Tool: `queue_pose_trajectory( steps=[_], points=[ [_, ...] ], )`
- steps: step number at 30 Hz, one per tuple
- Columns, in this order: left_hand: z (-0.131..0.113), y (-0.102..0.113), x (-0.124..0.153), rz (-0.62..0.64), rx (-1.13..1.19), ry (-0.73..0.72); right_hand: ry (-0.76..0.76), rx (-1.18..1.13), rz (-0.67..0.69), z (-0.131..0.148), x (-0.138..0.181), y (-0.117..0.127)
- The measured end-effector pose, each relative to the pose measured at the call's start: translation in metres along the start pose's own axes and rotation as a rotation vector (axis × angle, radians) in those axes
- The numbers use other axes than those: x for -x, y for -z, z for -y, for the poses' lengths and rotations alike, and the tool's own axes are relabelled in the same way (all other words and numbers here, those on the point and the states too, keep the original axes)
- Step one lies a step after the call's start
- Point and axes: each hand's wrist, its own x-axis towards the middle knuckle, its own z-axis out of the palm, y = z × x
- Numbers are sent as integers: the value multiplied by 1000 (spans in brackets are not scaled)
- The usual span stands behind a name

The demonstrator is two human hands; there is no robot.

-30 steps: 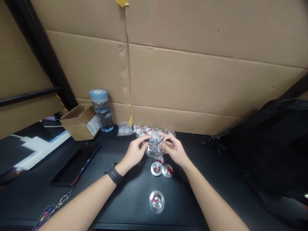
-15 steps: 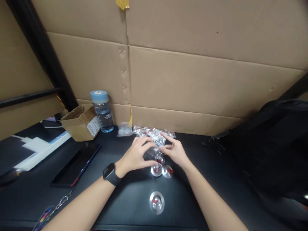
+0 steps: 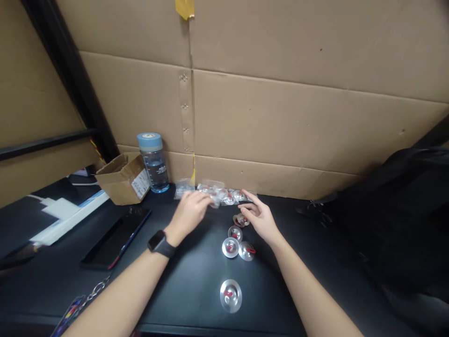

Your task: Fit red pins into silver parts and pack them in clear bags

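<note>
Head view. The left hand, motion-blurred, lies palm down with its fingers curled onto the near edge of a heap of clear packets; whether it has closed on one cannot be told. The right hand is loosely open and holds nothing, its fingertips just beside the farthest disc, a small silvery dish with a red piece at its centre. Three more discs cluster just nearer, and a single disc lies apart towards the near edge. All rest hollow side up, probably so that they sit steady with the red piece showing. The heap lies at the far edge, seemingly to leave the middle free for the hands.

The surface is a matt black tabletop, backed by a cardboard wall. Far left stand a water bottle and an open carton, with a dark flat device nearer. A black bag fills the right
</note>
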Motion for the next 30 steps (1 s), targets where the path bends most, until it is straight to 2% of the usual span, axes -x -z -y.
queue_pose_trajectory(
  steps=[2, 4, 6, 9, 11, 13, 16, 17, 19, 24, 26, 30],
  points=[
    [25, 3, 3, -74, -84, 165, 41, 37, -16, -1, -1, 1],
    [46, 0, 8, -93, -146, 318, 67, 80, -2, -5, -2, 2],
    [59, -8, 13, 33, -172, 384, 80, 147, 17, -9, -3, 2],
    [66, -22, 19, 226, -163, 442, 107, 304, 40, -10, -3, 4],
    [65, -28, 21, 282, -162, 468, 152, 422, 96, -2, 0, 5],
    [63, -30, 21, 287, -181, 481, 205, 519, 269, 14, 5, 4],
    [58, -26, 19, 256, -220, 479, 202, 593, 743, 39, 20, -7],
    [56, -24, 19, 246, -227, 472, 179, 604, 859, 43, 26, -13],
    [50, -22, 17, 231, -226, 453, 145, 652, 1004, 46, 37, -24],
    [28, -28, 13, 261, -117, 298, 125, 750, 1073, 35, 47, -43],
    [20, -34, 13, 297, -63, 231, 128, 733, 1065, 35, 46, -45],
    [10, -41, 14, 345, -22, 207, 127, 728, 1004, 42, 46, -47]
  ],
)
